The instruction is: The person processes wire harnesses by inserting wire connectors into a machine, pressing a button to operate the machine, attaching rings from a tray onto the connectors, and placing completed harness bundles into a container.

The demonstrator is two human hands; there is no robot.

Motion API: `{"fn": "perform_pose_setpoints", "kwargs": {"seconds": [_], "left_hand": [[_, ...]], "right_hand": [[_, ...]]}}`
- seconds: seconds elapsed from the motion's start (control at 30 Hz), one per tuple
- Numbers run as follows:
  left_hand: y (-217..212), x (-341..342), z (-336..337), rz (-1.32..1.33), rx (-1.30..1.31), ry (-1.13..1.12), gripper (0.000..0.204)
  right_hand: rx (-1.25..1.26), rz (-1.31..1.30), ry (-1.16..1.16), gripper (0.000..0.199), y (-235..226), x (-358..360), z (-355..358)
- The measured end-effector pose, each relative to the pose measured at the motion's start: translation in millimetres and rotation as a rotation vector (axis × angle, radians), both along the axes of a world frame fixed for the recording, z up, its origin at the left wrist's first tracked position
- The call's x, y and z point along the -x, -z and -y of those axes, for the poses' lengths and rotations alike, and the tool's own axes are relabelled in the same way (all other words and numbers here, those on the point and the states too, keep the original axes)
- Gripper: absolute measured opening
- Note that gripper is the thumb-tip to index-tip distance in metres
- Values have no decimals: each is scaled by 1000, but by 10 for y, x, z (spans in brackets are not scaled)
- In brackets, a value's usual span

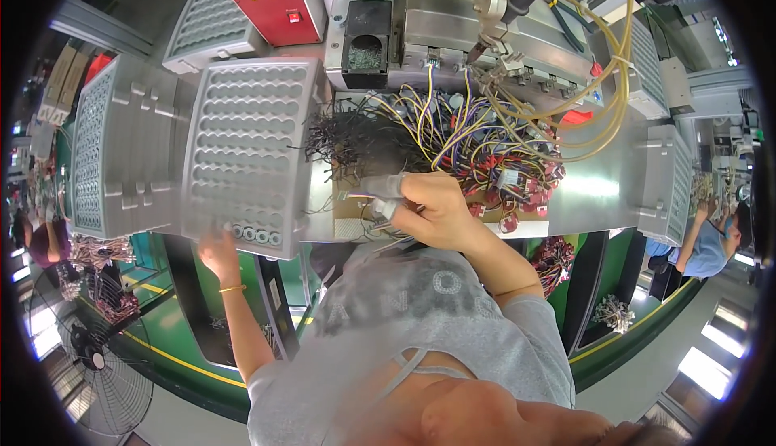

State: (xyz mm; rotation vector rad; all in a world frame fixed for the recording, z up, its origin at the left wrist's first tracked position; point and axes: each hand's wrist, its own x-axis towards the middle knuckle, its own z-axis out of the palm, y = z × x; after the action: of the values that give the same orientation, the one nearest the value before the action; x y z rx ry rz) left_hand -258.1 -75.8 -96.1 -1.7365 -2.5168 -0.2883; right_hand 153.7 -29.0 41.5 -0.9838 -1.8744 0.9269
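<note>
My left hand (217, 256) is at the near left corner of a pale grey tray (311, 107) with rows of round pockets. Motion smears its fingers, so what they hold, if anything, does not show. Several small round parts (263, 237) sit in the tray's nearest row. My right hand (436, 208), with whitish covers on its fingertips, is closed in a pinch around thin wires (364, 195) in front of my chest. Just beyond it lies a heaped bundle of black, yellow, purple and red wires (453, 135) with small connectors and red round parts.
A red control box (271, 2) and a metal machine (453, 18) with yellow hoses (622, 66) stand at the back. A black bin (368, 42) sits between them. Stacked trays (129, 155) rise at left, more trays (667, 179) at right. Other people are at both sides.
</note>
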Motion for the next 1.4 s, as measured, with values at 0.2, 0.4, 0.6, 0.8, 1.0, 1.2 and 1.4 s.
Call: {"fn": "perform_pose_setpoints", "kwargs": {"seconds": [0.2,0.4,0.6,0.8,1.0,1.2,1.4], "left_hand": [[-837,-1353,-516,1535,-42,221,34],[-1055,-2178,-476,1933,117,476,41],[-1122,-2220,-485,1919,96,597,41],[-1186,-2272,-477,1825,72,635,40],[-1202,-2292,-474,1809,84,722,40],[-1221,-2345,-464,1718,41,717,42],[-1193,-2391,-458,1661,-16,715,41]], "right_hand": [[325,-146,132,15,132,39,-39],[311,-151,213,6,188,116,-22],[363,-197,239,6,165,145,-38],[313,-150,244,6,171,81,-25],[254,-148,255,7,106,56,-10],[125,-70,248,9,86,-6,-26],[-72,37,224,11,63,-56,-71]]}}
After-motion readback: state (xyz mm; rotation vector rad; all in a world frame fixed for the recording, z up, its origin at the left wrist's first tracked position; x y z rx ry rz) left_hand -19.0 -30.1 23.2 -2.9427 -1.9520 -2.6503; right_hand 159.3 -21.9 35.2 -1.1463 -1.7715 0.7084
